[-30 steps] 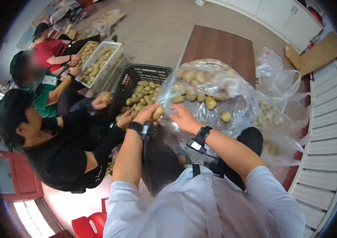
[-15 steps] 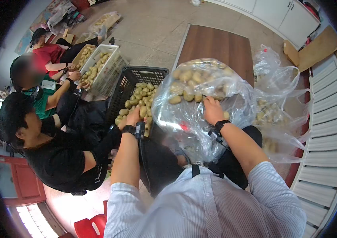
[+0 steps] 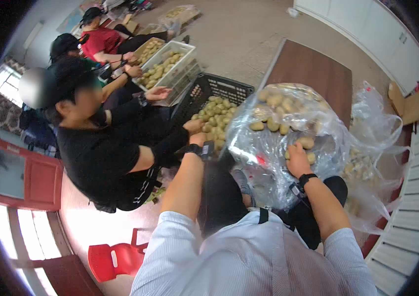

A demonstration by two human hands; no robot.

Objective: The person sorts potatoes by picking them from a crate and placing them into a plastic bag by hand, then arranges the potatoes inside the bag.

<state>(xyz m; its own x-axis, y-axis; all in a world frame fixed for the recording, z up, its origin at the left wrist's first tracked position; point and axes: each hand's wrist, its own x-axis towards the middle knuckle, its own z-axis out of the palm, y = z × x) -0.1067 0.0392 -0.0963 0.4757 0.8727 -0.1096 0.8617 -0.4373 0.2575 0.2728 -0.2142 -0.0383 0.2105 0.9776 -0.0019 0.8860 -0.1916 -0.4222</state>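
My right hand [image 3: 298, 159] is inside the opening of a clear plastic bag [image 3: 261, 180]. Its fingers are closed on an oval brown kiwifruit [image 3: 305, 142], and another kiwifruit [image 3: 311, 158] lies beside the knuckles. More kiwifruit [image 3: 281, 104] show through the bag's far side. Over the near edge of a black plastic crate [image 3: 226, 85], my left hand [image 3: 198, 138] is next to a heap of greenish-brown kiwifruit [image 3: 218, 113]. Its fingers are mostly hidden, so its grip does not show. A co-worker's hand [image 3: 193, 126] reaches into the same crate just beyond mine.
A brown tabletop [image 3: 308, 74] lies beyond the bag. Co-workers sit along the left, by a white crate [image 3: 188, 49] filled with kiwifruit. Clear bags [image 3: 375, 128] stand at right near a white radiator [image 3: 412, 197]. A red chair [image 3: 125, 259] is behind at left.
The view has turned left. My right hand has moved back from the heap in the bag and closed on a kiwifruit. The near co-worker's hands now reach at and above the black crate.
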